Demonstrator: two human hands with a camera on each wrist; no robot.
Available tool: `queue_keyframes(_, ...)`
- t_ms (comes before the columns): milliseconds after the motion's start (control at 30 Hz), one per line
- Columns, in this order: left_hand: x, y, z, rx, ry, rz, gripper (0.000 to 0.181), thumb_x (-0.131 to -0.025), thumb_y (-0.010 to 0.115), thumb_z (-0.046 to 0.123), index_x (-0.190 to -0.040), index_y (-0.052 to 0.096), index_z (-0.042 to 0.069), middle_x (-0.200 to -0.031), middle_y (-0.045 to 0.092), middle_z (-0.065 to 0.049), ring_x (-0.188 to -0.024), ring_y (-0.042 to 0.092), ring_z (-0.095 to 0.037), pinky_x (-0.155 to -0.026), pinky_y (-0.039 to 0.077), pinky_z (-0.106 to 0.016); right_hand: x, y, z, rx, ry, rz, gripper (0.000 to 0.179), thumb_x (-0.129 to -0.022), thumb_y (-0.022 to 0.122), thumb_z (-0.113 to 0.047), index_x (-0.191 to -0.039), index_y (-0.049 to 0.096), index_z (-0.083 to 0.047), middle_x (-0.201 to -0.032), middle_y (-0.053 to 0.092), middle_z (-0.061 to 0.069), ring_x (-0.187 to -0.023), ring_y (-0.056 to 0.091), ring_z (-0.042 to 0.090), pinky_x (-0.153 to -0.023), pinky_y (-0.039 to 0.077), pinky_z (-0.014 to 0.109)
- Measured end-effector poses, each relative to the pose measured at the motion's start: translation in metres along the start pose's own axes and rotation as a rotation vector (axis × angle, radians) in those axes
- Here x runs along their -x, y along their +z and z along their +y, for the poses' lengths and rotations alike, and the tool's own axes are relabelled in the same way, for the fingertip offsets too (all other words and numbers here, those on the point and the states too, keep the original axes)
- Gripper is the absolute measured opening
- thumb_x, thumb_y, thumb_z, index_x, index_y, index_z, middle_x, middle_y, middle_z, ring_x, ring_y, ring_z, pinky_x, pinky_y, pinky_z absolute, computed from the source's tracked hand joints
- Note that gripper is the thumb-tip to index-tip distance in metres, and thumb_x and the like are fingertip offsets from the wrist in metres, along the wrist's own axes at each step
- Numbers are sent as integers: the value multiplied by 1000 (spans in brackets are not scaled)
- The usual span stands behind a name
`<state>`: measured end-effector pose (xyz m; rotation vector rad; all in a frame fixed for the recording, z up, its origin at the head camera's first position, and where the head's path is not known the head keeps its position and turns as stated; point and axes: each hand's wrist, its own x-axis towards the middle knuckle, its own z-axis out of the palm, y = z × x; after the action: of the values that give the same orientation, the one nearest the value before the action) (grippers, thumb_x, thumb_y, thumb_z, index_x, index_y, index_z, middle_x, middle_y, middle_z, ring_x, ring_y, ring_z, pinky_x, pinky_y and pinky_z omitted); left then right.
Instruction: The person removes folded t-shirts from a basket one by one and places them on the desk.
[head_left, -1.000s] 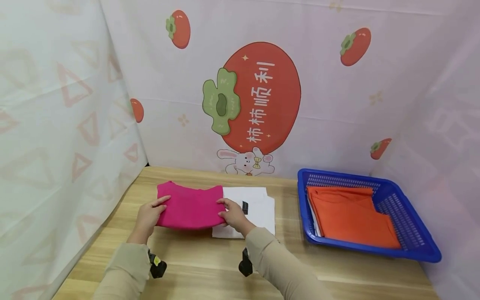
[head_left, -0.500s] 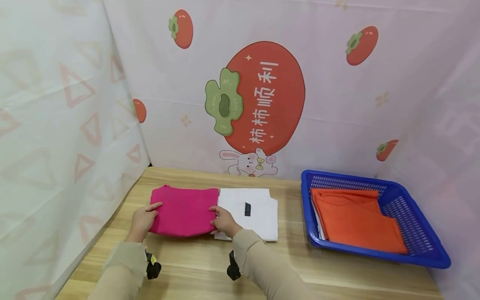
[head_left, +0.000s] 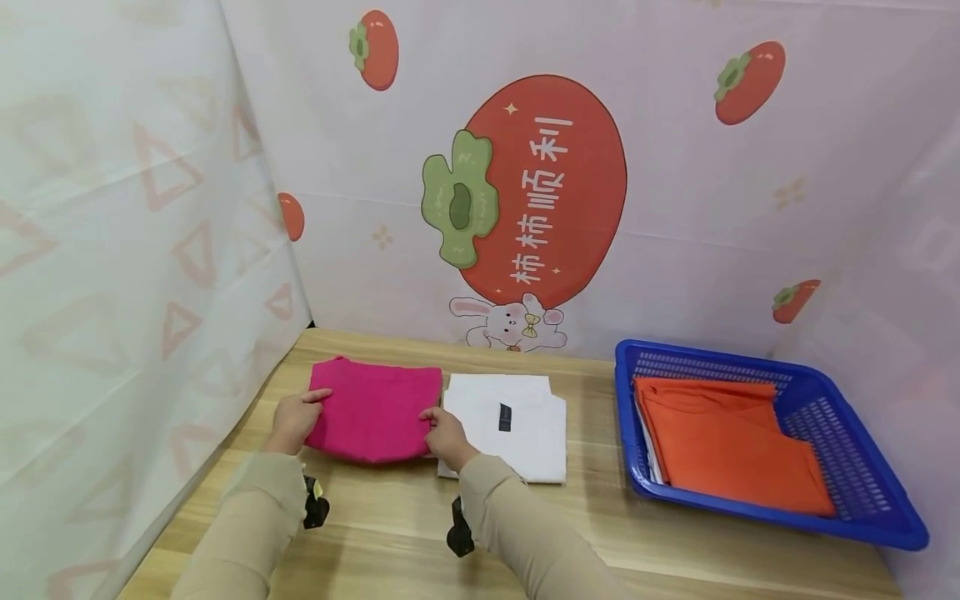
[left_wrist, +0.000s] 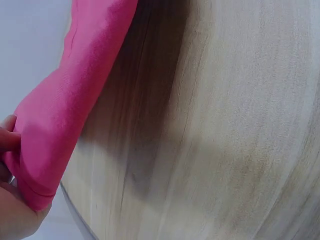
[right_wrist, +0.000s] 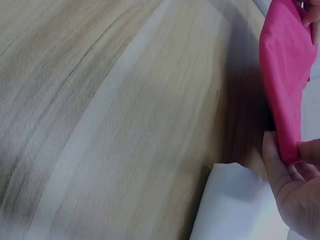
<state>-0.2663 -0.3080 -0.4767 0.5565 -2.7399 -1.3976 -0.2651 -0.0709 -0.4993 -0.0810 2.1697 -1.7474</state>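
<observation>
A folded bright pink cloth (head_left: 375, 408) is held between my two hands at the left part of the table. My left hand (head_left: 294, 418) pinches its left edge, thumb on top. On the opposite edge, my right hand (head_left: 447, 440) grips the near right corner with the thumb above and the fingers beneath. The wrist views show the cloth's near edge lifted off the wood, with a shadow under it. Just to the right lies a folded white garment (head_left: 528, 450) with a black label (head_left: 506, 417); my right hand is over its left edge.
A blue perforated basket (head_left: 911, 525) stands on the right of the wooden table (head_left: 375, 550). In it lie a folded orange cloth (head_left: 735, 442) and something white at its left side. Printed fabric hangs behind the table and along both sides.
Both hands have carried the pink cloth leftward relative to the white garment, whose left part was more covered before. The grip at both edges stays. The head view has shifted slightly.
</observation>
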Motion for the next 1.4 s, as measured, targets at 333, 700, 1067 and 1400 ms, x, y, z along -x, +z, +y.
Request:
queue_keyframes(333,2,2,-15,-50,-1,14,43,-71,38,-3,-109,57,-3,-113,47,-29,-86,41,-29,-57,32,-24,-1,9,17,50,50,63,39,-68,37,21,-98,55,4,-85,47,10,-72,52,22,-49,49,30)
queue_keyframes(700,-26,12,-64,-191,49,-89,39,-74,43,4,-110,58,-1,-112,49,-26,-84,47,-30,-65,39,-33,8,14,22,159,87,67,33,-74,48,9,-106,52,4,-97,53,11,-75,49,17,-59,44,25)
queue_keyframes(1067,-27,14,-71,-110,62,-232,39,-82,43,16,-115,50,-2,-117,45,-24,-106,41,-33,-87,34,-41,18,6,9,133,94,-4,26,-80,47,2,-105,50,7,-83,51,8,-64,47,15,-55,43,25)
queue_keyframes(1400,16,-8,-15,-240,73,-210,43,-82,37,13,-113,42,-17,-116,40,-34,-104,39,-44,-85,34,-46,22,-10,1,59,106,-57,21,-81,47,0,-100,49,8,-71,52,11,-60,47,15,-52,41,24)
